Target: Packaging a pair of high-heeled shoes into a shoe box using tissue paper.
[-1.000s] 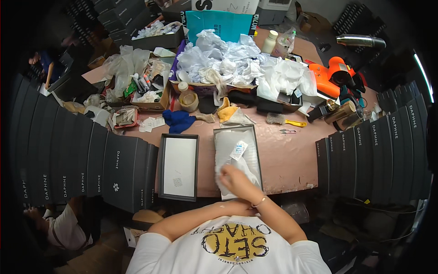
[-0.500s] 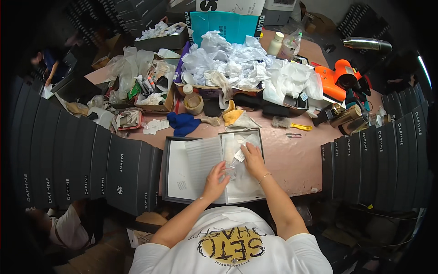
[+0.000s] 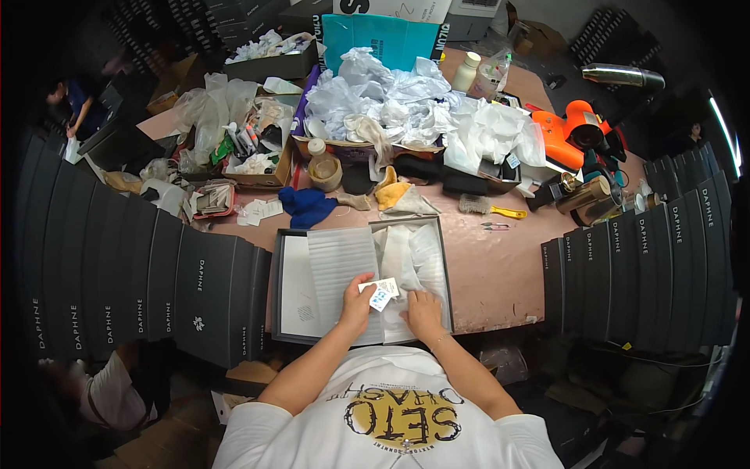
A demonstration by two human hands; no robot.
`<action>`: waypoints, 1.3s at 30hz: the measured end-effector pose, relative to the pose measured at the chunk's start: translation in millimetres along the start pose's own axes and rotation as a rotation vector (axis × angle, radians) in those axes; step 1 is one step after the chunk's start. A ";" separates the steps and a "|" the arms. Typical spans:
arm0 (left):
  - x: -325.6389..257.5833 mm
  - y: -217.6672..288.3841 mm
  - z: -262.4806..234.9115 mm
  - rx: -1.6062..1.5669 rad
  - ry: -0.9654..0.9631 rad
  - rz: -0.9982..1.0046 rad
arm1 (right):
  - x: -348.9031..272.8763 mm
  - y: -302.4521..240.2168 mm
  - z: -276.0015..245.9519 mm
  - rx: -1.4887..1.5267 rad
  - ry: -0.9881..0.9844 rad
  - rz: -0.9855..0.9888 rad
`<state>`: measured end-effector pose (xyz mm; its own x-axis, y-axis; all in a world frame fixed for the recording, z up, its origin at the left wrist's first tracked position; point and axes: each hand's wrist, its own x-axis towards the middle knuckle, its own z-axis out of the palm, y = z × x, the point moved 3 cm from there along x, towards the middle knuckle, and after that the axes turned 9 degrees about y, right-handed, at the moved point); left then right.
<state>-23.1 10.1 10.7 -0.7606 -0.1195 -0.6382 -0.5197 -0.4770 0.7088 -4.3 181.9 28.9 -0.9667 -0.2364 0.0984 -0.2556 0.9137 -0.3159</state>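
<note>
Your left hand (image 3: pixel 357 301) pinches a small white sachet with blue print (image 3: pixel 380 295) between thumb and fingers, holding it over the middle of the open grey box (image 3: pixel 283 289) on the pink table (image 3: pixel 492 273). Your right hand (image 3: pixel 423 311) lies flat, fingers spread, pressing the white tissue paper (image 3: pixel 410 254) in the box's right half. A ribbed white sheet (image 3: pixel 337 262) lies just left of the tissue.
</note>
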 end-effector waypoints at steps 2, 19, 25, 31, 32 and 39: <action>0.2 4.1 1.2 -0.119 0.045 -0.022 | 8.4 7.1 8.2 -0.005 -0.136 0.049; -3.4 45.3 -8.5 -0.227 0.152 0.158 | -3.5 105.1 -86.9 1.656 -0.151 0.883; -21.9 34.2 17.4 0.714 -0.056 0.524 | -6.1 151.5 -140.2 0.721 0.125 0.542; -15.4 30.8 1.4 0.835 -0.120 0.629 | 24.7 89.1 -103.0 -0.066 0.363 0.084; -4.3 23.1 -9.9 0.659 -0.042 0.510 | 34.6 71.0 -87.9 -0.085 0.279 0.051; -22.3 24.0 21.0 0.651 -0.224 0.524 | 18.5 9.7 -24.5 0.026 -0.015 -0.256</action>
<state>-26.8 19.6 48.2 -0.9876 0.0228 -0.1550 -0.1477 0.1937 0.9699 -24.2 194.4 50.8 -0.8707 -0.4638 0.1639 -0.4918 0.8149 -0.3068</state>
